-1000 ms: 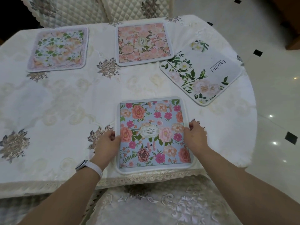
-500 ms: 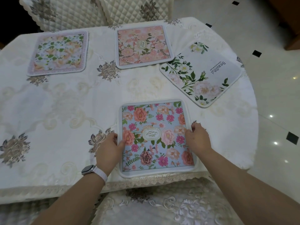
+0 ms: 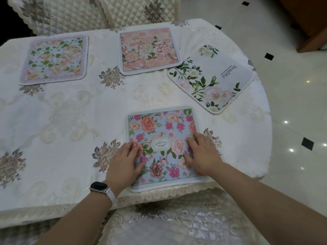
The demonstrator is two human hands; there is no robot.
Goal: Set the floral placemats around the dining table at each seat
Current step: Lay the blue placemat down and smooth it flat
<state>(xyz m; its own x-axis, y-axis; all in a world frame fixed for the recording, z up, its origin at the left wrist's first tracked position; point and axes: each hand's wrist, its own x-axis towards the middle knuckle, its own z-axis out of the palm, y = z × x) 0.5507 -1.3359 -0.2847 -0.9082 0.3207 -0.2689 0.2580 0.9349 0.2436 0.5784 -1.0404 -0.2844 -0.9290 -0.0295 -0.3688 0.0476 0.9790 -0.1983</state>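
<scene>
A blue floral placemat (image 3: 163, 131) lies flat at the near edge of the table (image 3: 70, 121). My left hand (image 3: 124, 162) rests palm down on its left side, fingers spread. On its right side my right hand (image 3: 201, 153) also lies flat with fingers apart. Neither hand grips anything. Three more placemats lie farther off: a pink one (image 3: 147, 50) at the far edge, a pale one with green leaves (image 3: 54, 59) at the far left, and a white one with green stems (image 3: 211, 77) at the right, set at an angle.
A cream embroidered cloth covers the table. A chair seat (image 3: 177, 225) with lace sits just below the near edge. Two quilted chair backs (image 3: 99, 11) stand behind the far edge. Glossy tiled floor (image 3: 292, 112) lies to the right.
Both hands have moved from the placemat's side edges inward onto its top surface and now press flat on it. The placemat has stayed in place.
</scene>
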